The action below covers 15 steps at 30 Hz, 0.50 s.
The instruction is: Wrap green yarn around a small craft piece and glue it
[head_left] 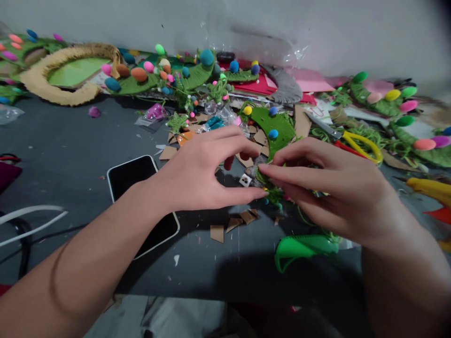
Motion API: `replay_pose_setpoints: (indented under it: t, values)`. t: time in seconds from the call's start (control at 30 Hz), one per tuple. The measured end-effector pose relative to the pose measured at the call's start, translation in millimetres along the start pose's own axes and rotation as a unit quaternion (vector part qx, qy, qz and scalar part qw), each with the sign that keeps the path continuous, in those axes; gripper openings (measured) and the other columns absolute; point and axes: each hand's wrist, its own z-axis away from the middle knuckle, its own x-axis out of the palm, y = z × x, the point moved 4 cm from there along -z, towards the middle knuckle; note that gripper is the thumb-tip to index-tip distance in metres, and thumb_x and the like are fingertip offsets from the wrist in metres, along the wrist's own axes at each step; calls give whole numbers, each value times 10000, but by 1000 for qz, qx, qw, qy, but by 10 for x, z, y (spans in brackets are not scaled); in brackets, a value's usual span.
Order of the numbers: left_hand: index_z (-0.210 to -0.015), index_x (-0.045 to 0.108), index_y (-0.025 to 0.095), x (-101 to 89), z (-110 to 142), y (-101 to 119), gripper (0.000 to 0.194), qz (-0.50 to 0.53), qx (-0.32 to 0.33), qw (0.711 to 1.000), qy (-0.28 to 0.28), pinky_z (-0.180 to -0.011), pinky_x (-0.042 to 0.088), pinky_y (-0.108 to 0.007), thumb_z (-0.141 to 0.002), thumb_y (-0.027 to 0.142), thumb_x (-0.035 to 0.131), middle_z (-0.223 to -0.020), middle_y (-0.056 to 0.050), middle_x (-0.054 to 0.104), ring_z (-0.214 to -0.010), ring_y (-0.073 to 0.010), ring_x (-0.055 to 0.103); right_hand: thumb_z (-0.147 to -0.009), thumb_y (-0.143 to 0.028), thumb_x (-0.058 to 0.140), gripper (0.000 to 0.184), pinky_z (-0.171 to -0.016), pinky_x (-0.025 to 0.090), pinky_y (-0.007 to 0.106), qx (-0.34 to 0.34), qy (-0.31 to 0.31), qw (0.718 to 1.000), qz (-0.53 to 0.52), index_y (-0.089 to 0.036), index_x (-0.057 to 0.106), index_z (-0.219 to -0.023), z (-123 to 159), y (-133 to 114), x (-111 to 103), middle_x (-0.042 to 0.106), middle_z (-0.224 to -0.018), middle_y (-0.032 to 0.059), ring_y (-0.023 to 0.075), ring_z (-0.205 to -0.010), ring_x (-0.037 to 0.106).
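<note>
My left hand is over the table with its thumb and fingers spread apart, and nothing shows between them. The thumb tip reaches close to a small green yarn bundle. My right hand has thumb and fingertips pinched together on that bundle, partly hiding it. Beside the bundle lie a small white square piece with dark spots and some grey wrapped material. Small teal balls show just under the fingers. Behind the hands is a green crescent with yellow and blue pom-poms.
A phone lies under my left forearm. A green-handled cutter and cardboard scraps lie nearer me. Yellow-handled scissors and a yellow glue gun are at right. A tan wrapped ring lies at back left.
</note>
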Motion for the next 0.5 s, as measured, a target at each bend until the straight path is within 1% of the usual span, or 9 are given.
replay_pose_setpoints:
  t: [0.1, 0.23, 0.4, 0.5]
  values:
    - [-1124, 696, 196, 3, -2, 3, 380, 3, 6, 1000, 2, -768, 491, -306, -846, 432, 802, -1017, -46, 683, -869, -175, 634, -991, -79, 572, 292, -877, 561, 250, 9, 13, 1000, 9, -166, 764, -1194, -1, 13, 0, 661, -1147, 108, 139, -1038, 660]
    - [-1135, 698, 189, -2, 1, 3, 396, 1, 9, 1000, 6, -765, 490, -306, -843, 432, 807, -1013, -48, 679, -870, -176, 635, -988, -105, 619, 222, -795, 539, 249, 16, 31, 999, 5, -164, 766, -1145, -31, -4, 9, 694, -1113, 92, 127, -966, 675]
    - [-1133, 695, 193, 4, 4, 7, 383, 3, 15, 1000, 7, -758, 486, -306, -844, 416, 809, -997, -44, 675, -844, -167, 626, -982, -135, 649, 110, -789, 535, 230, 44, 44, 998, -4, -162, 730, -1051, -67, -20, 23, 719, -1027, 43, 108, -919, 677]
    - [-1134, 697, 191, 7, 1, 5, 389, -1, 10, 1000, 5, -763, 484, -311, -844, 425, 810, -1010, -46, 683, -868, -174, 636, -985, -127, 625, 127, -819, 537, 238, 39, 23, 999, -13, -156, 726, -1057, -69, -21, 25, 693, -1060, 59, 115, -953, 663]
